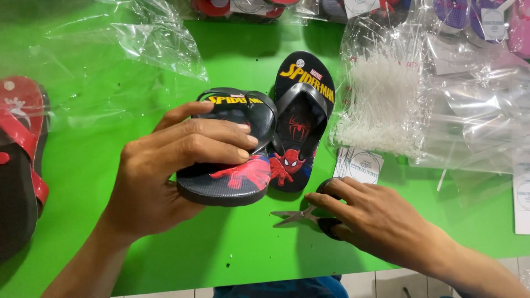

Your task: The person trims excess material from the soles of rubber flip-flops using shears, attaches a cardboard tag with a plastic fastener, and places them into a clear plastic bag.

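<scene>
Gripping one black sandal (232,165) in my left hand (165,176) above its mate (301,124) on the green bench (248,243), my right hand (375,215) closes on scissors (309,215), probably for cutting next.

Black red-printed sandal (232,165), green table (243,248)

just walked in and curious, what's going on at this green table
A person is working at a green table. The left hand grips a small black flip-flop with a red cartoon print, lifted and tilted, beside its mate lying flat. The right hand rests on a pair of scissors on the table. A clear bag of white plastic fasteners, round paper tags and a red-strapped sandal lie around.
</scene>
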